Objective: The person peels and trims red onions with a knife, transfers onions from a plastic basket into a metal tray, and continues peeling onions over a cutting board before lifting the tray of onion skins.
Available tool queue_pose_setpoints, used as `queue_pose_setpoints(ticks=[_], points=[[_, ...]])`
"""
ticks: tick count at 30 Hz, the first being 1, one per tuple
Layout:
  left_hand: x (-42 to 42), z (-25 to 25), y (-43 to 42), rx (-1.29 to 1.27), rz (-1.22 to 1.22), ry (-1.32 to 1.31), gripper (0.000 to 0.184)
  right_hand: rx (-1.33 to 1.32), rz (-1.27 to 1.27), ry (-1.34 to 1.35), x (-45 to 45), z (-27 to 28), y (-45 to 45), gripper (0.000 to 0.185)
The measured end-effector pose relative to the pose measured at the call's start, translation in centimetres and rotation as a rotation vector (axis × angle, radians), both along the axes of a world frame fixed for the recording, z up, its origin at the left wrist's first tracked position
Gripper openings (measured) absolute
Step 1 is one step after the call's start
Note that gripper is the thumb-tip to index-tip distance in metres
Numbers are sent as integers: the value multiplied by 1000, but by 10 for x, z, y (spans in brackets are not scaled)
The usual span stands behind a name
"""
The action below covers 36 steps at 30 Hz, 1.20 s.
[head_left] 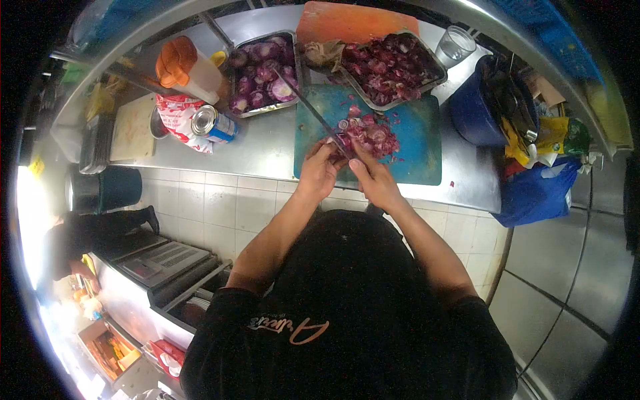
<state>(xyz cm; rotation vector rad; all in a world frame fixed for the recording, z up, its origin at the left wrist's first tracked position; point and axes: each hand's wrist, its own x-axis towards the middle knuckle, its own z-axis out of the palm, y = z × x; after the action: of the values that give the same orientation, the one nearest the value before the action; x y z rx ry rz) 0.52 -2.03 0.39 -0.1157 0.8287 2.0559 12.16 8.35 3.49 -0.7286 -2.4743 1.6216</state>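
A long knife (310, 105) points up and away to the left, its handle end in my closed right hand (377, 181). Close beside it, my left hand (320, 172) is closed with fingertips at a small red onion (331, 142), partly hidden by the blade and fingers. Both hands are over the near edge of a teal cutting board (417, 150). Onion skins and trimmings (377, 139) are heaped on the board just beyond my right hand. Whole red onions (250, 83) fill a metal tray at the back left. Another metal tray at the back right holds dark onion skins (393, 63).
An orange board (353, 20) lies behind the trays, with a glass (455, 45) to the right. A blue bucket (477, 110) holds utensils. Leftward are a can (208, 123), an orange-lidded jug (190, 70) and a white board (133, 130). Another person's leg (127, 221) shows at left.
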Motion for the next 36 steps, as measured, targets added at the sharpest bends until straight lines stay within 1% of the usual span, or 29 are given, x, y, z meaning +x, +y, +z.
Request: queue_pose_setpoints(ticks=[3, 7, 8, 10, 13, 14, 16, 17, 19, 20, 22, 23, 26, 28, 30, 34, 36], points=[[1, -6, 0, -8, -1, 18, 24, -131, -11, -13, -1, 7, 1, 55], [6, -13, -3, -77, -42, 28, 24, -209, -115, -8, -3, -5, 9, 52], [6, -12, -3, -84, -27, -16, 25, -223, -142, 9, -3, -6, 12, 52], [5, -8, 0, -92, 4, -105, 25, -128, -116, 37, 1, -2, 14, 52], [1, -9, 0, -68, -30, -121, 25, 82, -30, 128, 5, 3, 11, 55], [4, -7, 2, -78, 17, -115, 26, 151, -1, 155, 5, 4, 9, 56], [16, 23, 12, -96, 106, -101, 27, 279, 46, 197, 3, 7, 5, 58], [16, 22, 12, -80, 86, -91, 28, 340, 67, 212, 2, 7, 5, 58], [16, 13, 11, -48, 49, -71, 29, 230, 82, 121, 3, 7, 6, 58], [13, 3, 7, 0, -29, -72, 29, 175, 89, 75, 3, 7, 7, 58], [5, -9, -3, 96, -185, -76, 29, 119, 73, 79, 4, 3, 13, 58], [5, -15, -4, 70, -157, -81, 29, 90, 64, 82, 4, 2, 15, 58], [11, 1, 2, 5, -58, -83, 30, 311, 103, 262, 8, 0, 14, 58], [14, 13, 7, -25, 11, -76, 32, 218, 107, 138, 10, 10, 11, 58], [12, 12, 6, -31, 6, -97, 33, 170, 108, 109, 9, 13, 9, 58], [14, 22, 10, -35, 58, -141, 34, 197, 109, 194, 8, 11, 8, 61], [14, 18, 11, -33, 39, -97, 33, 224, 119, 205, 8, 11, 9, 63]])
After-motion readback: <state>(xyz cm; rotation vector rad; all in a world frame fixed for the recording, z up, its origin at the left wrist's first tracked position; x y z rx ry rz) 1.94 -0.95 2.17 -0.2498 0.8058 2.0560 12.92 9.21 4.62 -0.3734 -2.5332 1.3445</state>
